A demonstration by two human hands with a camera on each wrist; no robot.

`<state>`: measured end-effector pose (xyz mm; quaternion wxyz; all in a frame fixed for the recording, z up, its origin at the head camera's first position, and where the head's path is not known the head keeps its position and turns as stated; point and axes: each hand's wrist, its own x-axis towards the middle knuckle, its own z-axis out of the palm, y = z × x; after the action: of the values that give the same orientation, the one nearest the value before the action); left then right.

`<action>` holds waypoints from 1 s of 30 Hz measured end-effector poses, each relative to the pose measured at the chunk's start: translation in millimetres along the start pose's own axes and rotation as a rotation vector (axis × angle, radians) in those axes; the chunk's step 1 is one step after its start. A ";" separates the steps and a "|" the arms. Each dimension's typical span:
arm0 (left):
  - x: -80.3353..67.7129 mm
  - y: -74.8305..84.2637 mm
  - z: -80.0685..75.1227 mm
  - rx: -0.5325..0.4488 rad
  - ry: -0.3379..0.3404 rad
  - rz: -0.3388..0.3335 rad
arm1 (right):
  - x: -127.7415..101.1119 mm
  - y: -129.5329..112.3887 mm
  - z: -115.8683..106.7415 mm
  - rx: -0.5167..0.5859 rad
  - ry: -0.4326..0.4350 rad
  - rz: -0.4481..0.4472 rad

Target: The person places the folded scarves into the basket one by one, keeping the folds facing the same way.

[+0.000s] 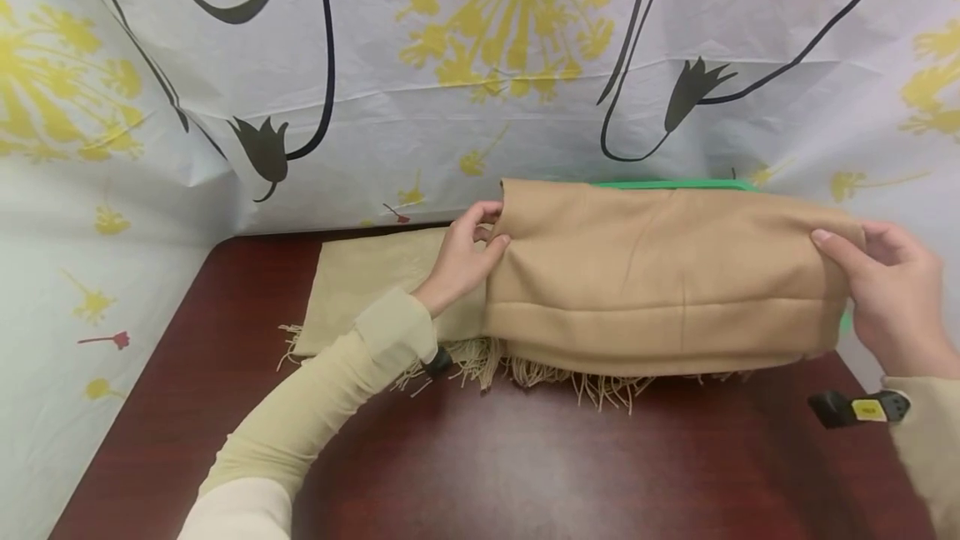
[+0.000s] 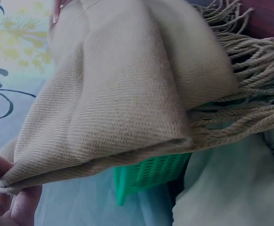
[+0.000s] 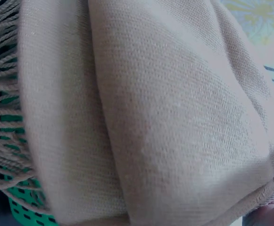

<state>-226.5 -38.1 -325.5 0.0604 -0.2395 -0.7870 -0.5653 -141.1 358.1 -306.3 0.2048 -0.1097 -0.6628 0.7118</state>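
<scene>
A folded tan scarf (image 1: 660, 282) with a fringe (image 1: 592, 382) along its lower edge is held up lengthwise between both hands. My left hand (image 1: 489, 230) pinches its left end, and the right hand (image 1: 834, 250) grips its right end. A green plastic basket (image 1: 675, 185) sits behind and under the scarf, mostly hidden. In the left wrist view the scarf (image 2: 127, 94) hangs over the basket (image 2: 151, 175), with my left fingers (image 2: 7, 200) at its corner. The right wrist view is filled by the scarf (image 3: 151, 117), with the basket (image 3: 23, 209) below the fringe.
A second tan fringed scarf (image 1: 367, 273) lies flat on the dark red table (image 1: 525, 465), left of the held one. A white sheet (image 1: 450, 65) with yellow flowers and black lines walls in the back and both sides. A black wrist device (image 1: 855, 408) shows by my right sleeve.
</scene>
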 end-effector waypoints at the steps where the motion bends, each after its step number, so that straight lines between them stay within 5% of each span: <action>1: 1.8 0.9 0.3 0.006 0.001 0.002 | 1.8 -0.3 -0.6 0.001 -0.001 0.009; 11: 17.0 2.3 7.1 0.052 0.011 0.006 | 19.3 -8.3 -4.7 0.011 0.016 0.131; 20: 27.1 11.7 13.8 0.054 0.002 -0.017 | 36.2 -10.8 -9.1 -0.048 0.027 0.092; 30: 41.7 21.3 20.6 0.066 0.005 0.090 | 51.8 -12.1 -11.0 -0.088 0.083 0.091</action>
<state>-250.1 -1.0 -299.2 0.0957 -0.2710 -0.7934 -0.5365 -180.8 391.1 -289.4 0.1946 -0.1781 -0.6787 0.6854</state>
